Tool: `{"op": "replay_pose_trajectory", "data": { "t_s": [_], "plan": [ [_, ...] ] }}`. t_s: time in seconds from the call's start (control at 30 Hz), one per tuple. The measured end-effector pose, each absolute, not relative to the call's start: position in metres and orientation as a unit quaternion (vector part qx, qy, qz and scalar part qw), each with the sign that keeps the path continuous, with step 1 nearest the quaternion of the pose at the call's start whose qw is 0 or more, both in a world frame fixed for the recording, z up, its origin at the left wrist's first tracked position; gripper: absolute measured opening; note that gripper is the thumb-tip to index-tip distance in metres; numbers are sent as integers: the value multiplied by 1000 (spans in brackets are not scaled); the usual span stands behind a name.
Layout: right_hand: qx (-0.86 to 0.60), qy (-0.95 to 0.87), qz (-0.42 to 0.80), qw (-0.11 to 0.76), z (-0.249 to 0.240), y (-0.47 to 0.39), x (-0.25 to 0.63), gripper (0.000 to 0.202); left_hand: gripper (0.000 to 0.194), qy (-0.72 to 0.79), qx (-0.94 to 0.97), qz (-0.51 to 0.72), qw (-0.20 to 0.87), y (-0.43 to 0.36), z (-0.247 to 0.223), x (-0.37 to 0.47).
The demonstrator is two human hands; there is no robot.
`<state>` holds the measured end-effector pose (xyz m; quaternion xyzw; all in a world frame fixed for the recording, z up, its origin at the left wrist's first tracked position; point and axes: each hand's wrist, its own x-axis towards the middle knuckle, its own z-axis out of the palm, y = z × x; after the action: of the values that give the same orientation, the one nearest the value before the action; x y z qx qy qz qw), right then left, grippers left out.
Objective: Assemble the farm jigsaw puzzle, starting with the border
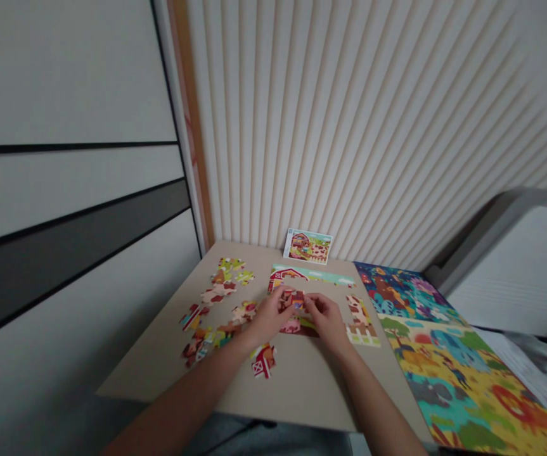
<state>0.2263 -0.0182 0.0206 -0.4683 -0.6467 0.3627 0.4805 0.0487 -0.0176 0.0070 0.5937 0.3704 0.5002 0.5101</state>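
Between my two hands is a small red puzzle piece [295, 298], pinched at its left by my left hand [273, 311] and at its right by my right hand [324, 316]. Under and around them lies a partly joined farm puzzle, with a red barn and sky strip [321, 276] along its top. A joined section with a cow and white fence [362, 322] forms its lower right corner. Loose pieces [218, 292] are scattered on the table to the left, and a red barn piece [264, 361] lies nearer to me.
A farm picture card [308, 247] leans on the pleated curtain behind the beige table [302, 386]. On the right lie a dark blue animal picture [404, 292] and a yellow safari picture [468, 380]. A white cabinet wall [78, 278] stands at the left.
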Motion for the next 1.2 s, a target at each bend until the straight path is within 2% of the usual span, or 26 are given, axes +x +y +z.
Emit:
{"op": "replay_pose_trajectory", "data": {
  "t_s": [0.2, 0.37, 0.53, 0.73, 1.0, 1.2],
  "plan": [
    [-484, -631, 368, 483, 18, -20, 233, 46, 50, 340, 602, 482, 537, -25, 7, 55],
    [-487, -616, 363, 502, 19, -16, 236, 48, 22, 332, 606, 470, 550, -28, 8, 53],
    [-470, -632, 348, 509, 20, -17, 237, 40, 38, 345, 619, 458, 537, -31, 14, 51],
    [-441, -686, 339, 469, 18, -24, 230, 39, 32, 346, 600, 497, 524, -30, 11, 53],
    [-466, -621, 399, 487, 30, -27, 230, 51, 32, 350, 535, 555, 532, -19, 3, 53],
    [-444, -628, 416, 486, 23, -26, 229, 45, 35, 336, 503, 557, 568, -18, 2, 54]
  ]
}}
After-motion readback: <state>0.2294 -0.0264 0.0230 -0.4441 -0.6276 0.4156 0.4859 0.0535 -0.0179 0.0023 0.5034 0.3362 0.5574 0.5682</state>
